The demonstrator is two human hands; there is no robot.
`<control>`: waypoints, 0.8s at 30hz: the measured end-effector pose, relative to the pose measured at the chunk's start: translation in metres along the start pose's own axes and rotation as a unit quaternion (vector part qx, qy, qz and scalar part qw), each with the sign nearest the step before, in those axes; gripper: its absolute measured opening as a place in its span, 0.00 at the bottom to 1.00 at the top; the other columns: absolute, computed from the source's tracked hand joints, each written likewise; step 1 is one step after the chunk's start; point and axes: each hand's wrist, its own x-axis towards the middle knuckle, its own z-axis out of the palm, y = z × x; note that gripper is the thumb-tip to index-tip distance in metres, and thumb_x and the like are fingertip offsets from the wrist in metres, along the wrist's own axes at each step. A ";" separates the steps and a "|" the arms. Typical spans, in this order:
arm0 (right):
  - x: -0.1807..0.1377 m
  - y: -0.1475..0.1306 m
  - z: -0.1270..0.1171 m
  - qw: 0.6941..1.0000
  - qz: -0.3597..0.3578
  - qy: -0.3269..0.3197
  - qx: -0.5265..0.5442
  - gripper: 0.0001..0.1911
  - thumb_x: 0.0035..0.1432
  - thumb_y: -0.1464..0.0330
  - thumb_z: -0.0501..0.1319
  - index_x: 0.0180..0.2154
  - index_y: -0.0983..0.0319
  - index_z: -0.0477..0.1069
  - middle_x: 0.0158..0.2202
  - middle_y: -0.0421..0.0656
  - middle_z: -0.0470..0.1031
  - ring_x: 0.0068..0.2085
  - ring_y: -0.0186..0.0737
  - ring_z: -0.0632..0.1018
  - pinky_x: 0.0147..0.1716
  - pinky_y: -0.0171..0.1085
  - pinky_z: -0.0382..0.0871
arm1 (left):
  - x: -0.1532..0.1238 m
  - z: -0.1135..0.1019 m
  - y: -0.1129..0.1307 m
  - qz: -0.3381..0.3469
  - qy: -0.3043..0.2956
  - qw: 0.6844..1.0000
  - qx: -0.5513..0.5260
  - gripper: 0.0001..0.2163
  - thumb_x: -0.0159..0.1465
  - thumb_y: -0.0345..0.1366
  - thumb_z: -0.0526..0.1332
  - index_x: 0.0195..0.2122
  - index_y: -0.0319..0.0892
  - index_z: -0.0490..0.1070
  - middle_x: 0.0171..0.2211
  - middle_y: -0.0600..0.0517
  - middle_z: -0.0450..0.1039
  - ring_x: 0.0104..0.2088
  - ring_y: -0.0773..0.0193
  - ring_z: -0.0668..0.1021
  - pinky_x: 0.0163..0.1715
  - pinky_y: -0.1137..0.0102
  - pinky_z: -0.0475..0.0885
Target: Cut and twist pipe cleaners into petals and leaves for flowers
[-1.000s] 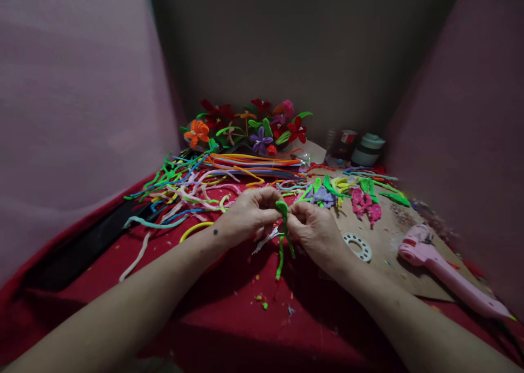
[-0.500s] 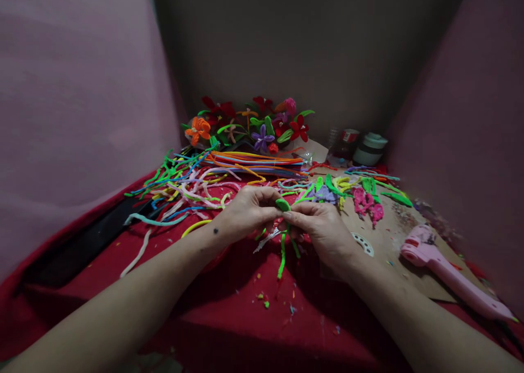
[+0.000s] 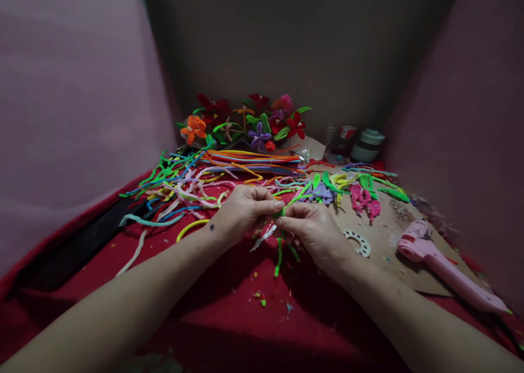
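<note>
My left hand [image 3: 252, 208] and my right hand [image 3: 310, 224] meet over the middle of the red cloth, fingertips nearly touching. Between them they pinch a green pipe cleaner [image 3: 282, 211], mostly covered by the fingers. A bright green end pokes up to the right above my right hand. Below the hands, green pipe cleaner ends [image 3: 279, 257] hang or lie on the cloth; whether they belong to the held piece I cannot tell. A small bundle of thin white strands [image 3: 264, 236] shows under my left fingers.
Loose pipe cleaners [image 3: 192, 185] lie heaped behind and left. Pipe cleaner flowers [image 3: 258, 137] stand at the back. On the right, cardboard [image 3: 393, 269] carries green leaves, pink pieces [image 3: 364, 199], a white ring [image 3: 360, 244] and a pink glue gun [image 3: 434, 258]. A lidded cup [image 3: 368, 145] stands behind.
The rounded green loop that stood up between my fingertips is now mostly hidden by them. My left thumb and forefinger have closed over it. The view has shifted slightly.
</note>
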 end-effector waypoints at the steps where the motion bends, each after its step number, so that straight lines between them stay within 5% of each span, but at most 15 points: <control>1: 0.000 0.000 -0.001 1.000 0.002 -0.004 0.007 0.09 0.43 0.69 0.62 0.17 0.64 0.65 0.12 0.35 0.64 0.14 0.25 0.60 0.14 0.29 0.52 | 0.000 -0.001 0.001 0.008 -0.010 1.000 0.013 0.08 0.52 0.35 0.63 0.22 0.36 0.66 0.12 0.58 0.62 0.10 0.76 0.61 0.09 0.80 0.54; 5: 0.002 0.000 -0.003 0.999 0.008 -0.028 0.023 0.09 0.44 0.66 0.63 0.19 0.65 0.68 0.16 0.38 0.69 0.15 0.26 0.63 0.16 0.29 0.55 | 0.000 -0.007 0.003 0.046 -0.052 0.997 0.028 0.05 0.54 0.33 0.61 0.31 0.38 0.68 0.18 0.58 0.66 0.14 0.74 0.66 0.13 0.79 0.61; 10: -0.001 -0.003 -0.002 0.998 0.026 -0.049 -0.001 0.08 0.46 0.69 0.61 0.20 0.65 0.69 0.16 0.39 0.70 0.15 0.25 0.62 0.15 0.29 0.53 | 0.001 -0.011 0.004 0.059 -0.070 0.987 0.128 0.04 0.55 0.34 0.58 0.28 0.38 0.66 0.15 0.59 0.61 0.14 0.75 0.62 0.13 0.78 0.57; 19: 0.001 0.003 -0.002 0.996 0.050 -0.073 0.025 0.08 0.45 0.67 0.63 0.20 0.65 0.69 0.17 0.40 0.72 0.15 0.25 0.61 0.15 0.29 0.50 | 0.000 -0.013 0.002 0.200 -0.058 0.920 0.333 0.06 0.57 0.33 0.55 0.25 0.38 0.66 0.21 0.57 0.61 0.23 0.72 0.63 0.23 0.78 0.59; 24: 0.002 0.001 -0.003 0.994 0.060 -0.074 0.055 0.09 0.42 0.67 0.64 0.19 0.65 0.67 0.17 0.40 0.72 0.15 0.27 0.64 0.14 0.29 0.51 | 0.000 -0.008 0.001 0.163 -0.035 0.952 0.256 0.05 0.56 0.33 0.56 0.25 0.38 0.65 0.20 0.57 0.62 0.21 0.73 0.64 0.20 0.78 0.59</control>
